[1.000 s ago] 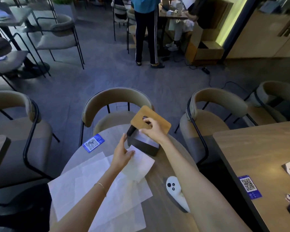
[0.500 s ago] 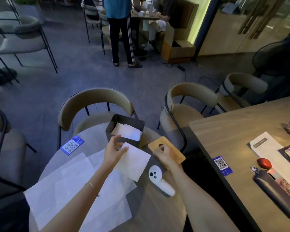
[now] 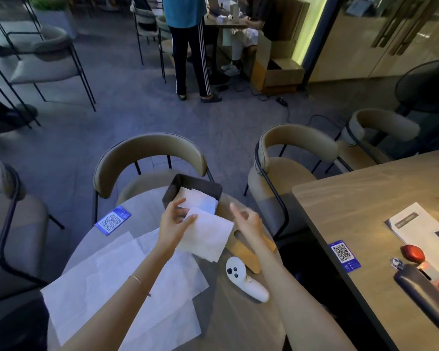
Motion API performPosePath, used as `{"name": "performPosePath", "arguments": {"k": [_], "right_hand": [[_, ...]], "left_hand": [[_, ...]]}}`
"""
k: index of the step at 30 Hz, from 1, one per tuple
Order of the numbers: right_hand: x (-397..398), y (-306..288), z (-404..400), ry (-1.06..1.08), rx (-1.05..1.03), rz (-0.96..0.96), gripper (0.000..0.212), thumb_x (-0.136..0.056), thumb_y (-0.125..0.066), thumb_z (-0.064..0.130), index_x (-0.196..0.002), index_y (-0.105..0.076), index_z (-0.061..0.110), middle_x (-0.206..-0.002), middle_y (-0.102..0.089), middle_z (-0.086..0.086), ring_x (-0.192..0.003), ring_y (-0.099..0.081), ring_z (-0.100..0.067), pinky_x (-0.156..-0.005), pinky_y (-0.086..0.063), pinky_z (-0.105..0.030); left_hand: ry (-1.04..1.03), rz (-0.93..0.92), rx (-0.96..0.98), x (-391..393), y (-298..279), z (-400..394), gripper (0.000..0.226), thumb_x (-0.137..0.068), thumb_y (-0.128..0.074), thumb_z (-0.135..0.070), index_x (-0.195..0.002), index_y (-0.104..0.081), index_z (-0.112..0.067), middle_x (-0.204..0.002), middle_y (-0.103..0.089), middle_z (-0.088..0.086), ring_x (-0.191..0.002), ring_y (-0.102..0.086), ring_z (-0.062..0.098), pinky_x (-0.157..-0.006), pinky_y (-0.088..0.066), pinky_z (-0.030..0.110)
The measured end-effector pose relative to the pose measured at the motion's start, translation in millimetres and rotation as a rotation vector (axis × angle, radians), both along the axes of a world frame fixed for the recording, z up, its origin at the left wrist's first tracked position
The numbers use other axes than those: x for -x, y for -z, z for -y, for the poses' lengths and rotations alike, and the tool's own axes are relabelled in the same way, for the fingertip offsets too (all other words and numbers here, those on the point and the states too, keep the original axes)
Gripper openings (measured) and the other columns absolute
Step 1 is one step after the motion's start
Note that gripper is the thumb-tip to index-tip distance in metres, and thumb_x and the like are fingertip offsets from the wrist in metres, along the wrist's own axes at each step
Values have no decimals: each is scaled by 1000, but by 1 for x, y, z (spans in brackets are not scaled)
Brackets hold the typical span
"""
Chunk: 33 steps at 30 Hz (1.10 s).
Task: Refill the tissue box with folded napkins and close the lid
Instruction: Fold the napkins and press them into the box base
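The dark tissue box (image 3: 208,189) stands open at the far edge of the round table (image 3: 233,317), with white napkins inside it. My left hand (image 3: 174,221) pinches the corner of a folded white napkin (image 3: 207,234) just in front of the box. My right hand (image 3: 246,220) hovers beside the napkin's right edge with fingers loosely curled and holds nothing. The wooden lid (image 3: 243,252) lies flat on the table under my right forearm, partly hidden. Several unfolded napkins (image 3: 107,274) are spread on the near left of the table.
A white controller (image 3: 246,279) lies by the lid. A blue QR card (image 3: 113,219) sits at the table's left edge. Tan chairs (image 3: 150,158) ring the far side. A wooden table (image 3: 373,211) at right holds papers, a red object and a dark pouch. A person stands behind.
My right hand set the wooden lid down on the table and let go of it, then rose toward the napkin. My left hand lifted the folded napkin off the table.
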State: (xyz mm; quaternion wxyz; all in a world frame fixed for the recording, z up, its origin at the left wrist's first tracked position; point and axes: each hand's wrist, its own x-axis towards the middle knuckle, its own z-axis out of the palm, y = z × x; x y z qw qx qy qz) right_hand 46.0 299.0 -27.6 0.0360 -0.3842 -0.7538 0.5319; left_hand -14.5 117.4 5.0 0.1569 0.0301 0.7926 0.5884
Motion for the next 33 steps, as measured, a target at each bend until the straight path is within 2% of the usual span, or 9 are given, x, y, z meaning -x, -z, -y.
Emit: {"name": "performPosePath", "arguments": {"k": [3,5,9,13,16,21,24,28,33], "right_hand": [[25,-40,-5,-85,507,-228,48,-95,-46,52,-116,-61,11,-100,-68,-8,-96,-64,-21,-91,-50,-37],[38,-56,-2,-223,587,-215,39,-91,-63,35,-120,-60,10,-114,-67,-15,-106,-63,-27,-101,-47,-45],[74,-55,11,-178,436,-84,57,-71,-80,13,-122,-60,1,-120,-67,-20,-110,-65,-35,-98,-53,-49],[105,-38,21,8,311,61,45,-80,-69,6,-123,-59,-2,-118,-66,-19,-108,-65,-35,-91,-57,-42],[119,-24,32,21,245,199,52,-86,-63,5,-136,-48,0,-129,-60,-19,-115,-61,-36,-78,-54,-36],[138,1,42,11,110,298,58,-93,-51,4,-147,-30,2,-145,-47,-19,-131,-49,-33,-101,-45,-37],[146,14,46,49,22,318,46,-96,-50,5,-140,-42,-1,-140,-53,-19,-128,-53,-32,-102,-45,-34],[147,32,54,20,-67,384,42,-98,-48,5,-139,-40,-3,-139,-52,-22,-128,-53,-34,-103,-46,-37],[148,28,60,10,-125,448,53,-94,-57,6,-141,-34,-3,-139,-52,-22,-128,-53,-34,-101,-47,-40]], "left_hand": [[-93,-26,-102,21,-12,-5,52,-83,-69,-19,-131,-48,-17,-116,-59,2,-92,-55,10,-72,-38,12],[-119,-34,-166,38,-22,-10,53,-84,-68,-18,-132,-47,-16,-118,-58,1,-94,-56,9,-71,-38,11],[-88,-70,-184,69,-37,-17,57,-84,-68,-20,-135,-41,-18,-107,-57,-4,-86,-55,2,-82,-47,22],[28,21,5,99,-22,-17,64,-84,-67,-7,-136,-32,-20,-107,-54,1,-99,-52,17,-87,-46,34],[101,-27,205,115,0,-22,43,-84,-64,-2,-120,-44,-14,-106,-57,8,-98,-56,23,-80,-47,30],[294,-140,497,133,37,-37,23,-87,-53,2,-104,-61,-9,-121,-51,16,-108,-51,30,-84,-42,29],[374,-200,609,138,54,-42,22,-89,-51,-2,-107,-62,-5,-126,-45,18,-110,-52,37,-94,-45,39],[506,-163,890,136,65,-46,32,-94,-42,-2,-124,-52,3,-137,-39,20,-115,-53,38,-96,-45,43],[541,-170,890,136,65,-45,41,-91,-45,0,-132,-48,-3,-140,-39,19,-126,-46,33,-105,-42,42]]}}
